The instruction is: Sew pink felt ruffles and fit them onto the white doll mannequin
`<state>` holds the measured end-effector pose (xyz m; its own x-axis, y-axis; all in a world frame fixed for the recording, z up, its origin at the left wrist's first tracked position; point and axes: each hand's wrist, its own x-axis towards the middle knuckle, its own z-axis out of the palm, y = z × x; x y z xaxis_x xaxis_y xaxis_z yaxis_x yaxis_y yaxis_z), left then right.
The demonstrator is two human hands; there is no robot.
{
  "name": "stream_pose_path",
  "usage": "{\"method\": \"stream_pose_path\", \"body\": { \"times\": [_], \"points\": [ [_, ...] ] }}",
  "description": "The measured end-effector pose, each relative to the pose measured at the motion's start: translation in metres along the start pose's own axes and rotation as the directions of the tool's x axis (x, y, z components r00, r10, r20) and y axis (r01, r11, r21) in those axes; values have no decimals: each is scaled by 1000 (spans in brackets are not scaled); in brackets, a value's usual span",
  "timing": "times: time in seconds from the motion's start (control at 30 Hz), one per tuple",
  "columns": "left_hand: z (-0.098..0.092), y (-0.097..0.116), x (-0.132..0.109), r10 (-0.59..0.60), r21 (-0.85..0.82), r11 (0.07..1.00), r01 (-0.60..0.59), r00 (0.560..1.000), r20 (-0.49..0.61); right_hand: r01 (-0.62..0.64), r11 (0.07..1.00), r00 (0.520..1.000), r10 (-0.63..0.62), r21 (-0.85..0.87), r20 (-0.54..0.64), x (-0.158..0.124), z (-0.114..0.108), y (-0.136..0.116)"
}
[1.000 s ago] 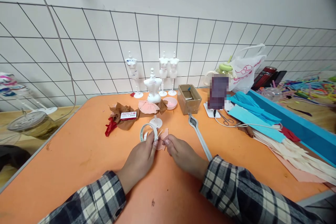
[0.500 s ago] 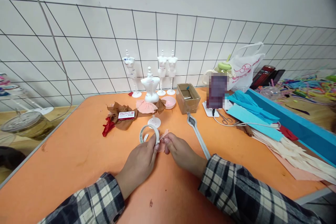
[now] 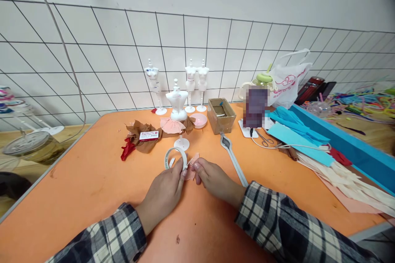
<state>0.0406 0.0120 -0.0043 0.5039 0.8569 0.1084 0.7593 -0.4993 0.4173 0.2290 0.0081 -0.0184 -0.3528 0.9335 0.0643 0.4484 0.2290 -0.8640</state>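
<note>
My left hand (image 3: pixel 165 189) grips a white roll of tape (image 3: pixel 167 160) that stands on edge near the table's middle. Right beside it, my right hand (image 3: pixel 212 176) is closed in a pinch. A thin pale strip runs between the roll and its fingertips; exactly what they pinch is too small to make out. Under and between both hands lies a piece of pink crepe paper (image 3: pixel 194 158), partly covered by fingers. Just beyond the roll, a small white dress-form mannequin (image 3: pixel 177 100) wears a ruffled pink skirt (image 3: pixel 171 125) with brown paper beside it.
Three more mannequins, one of them marked (image 3: pixel 153 80), stand by the wall. Behind my hands are a pink bowl (image 3: pixel 200 121) and a cardboard box (image 3: pixel 221 121). Crumpled brown paper (image 3: pixel 135 129) holds a small box (image 3: pixel 149 136). Rightward lie scissors (image 3: pixel 266 141) and blue paper (image 3: pixel 300 141).
My right hand has shifted very slightly to the right, and a little more of the pink paper shows beside its fingers. My left hand and the tape roll stay almost still.
</note>
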Motion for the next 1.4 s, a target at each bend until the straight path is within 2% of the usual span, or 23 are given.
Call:
{"method": "stream_pose_path", "body": {
  "times": [0.2, 0.37, 0.63, 0.8, 1.03, 1.2, 1.3, 1.4],
  "points": [
    [0, 1, 0, 8, 8, 1000, -8, 1000, 14, 6, 1000, 1000, -5, -6, 12, 0, 1, -1],
    [1, 0, 1, 61, 84, 995, -63, 998, 28, 22, 999, 1000, -22, -27, -3, 0, 2, -1],
    [2, -1, 1, 54, 126, 990, -57, 998, 25, 83, 997, 996, -82, 2, -30, 2, 4, 2],
    [1, -1, 1, 58, 109, 992, -62, 998, 35, 82, 997, 996, -82, -14, -19, 3, 3, 2],
    [0, 0, 1, 75, 28, 997, -76, 997, 27, 86, 995, 994, -90, -56, -67, 2, 3, 0],
    [-1, -1, 1, 94, -86, 992, -96, 995, -30, -18, 969, 984, -26, -246, -176, 5, -16, 2],
    [-1, -2, 1, 127, -165, 976, -143, 987, -101, -57, 900, 982, -27, -432, -185, 11, -36, 9],
    [-2, -4, 2, 107, -212, 967, -138, 982, -155, -89, 826, 979, -31, -557, -202, 17, -51, 20]
  ]
}}
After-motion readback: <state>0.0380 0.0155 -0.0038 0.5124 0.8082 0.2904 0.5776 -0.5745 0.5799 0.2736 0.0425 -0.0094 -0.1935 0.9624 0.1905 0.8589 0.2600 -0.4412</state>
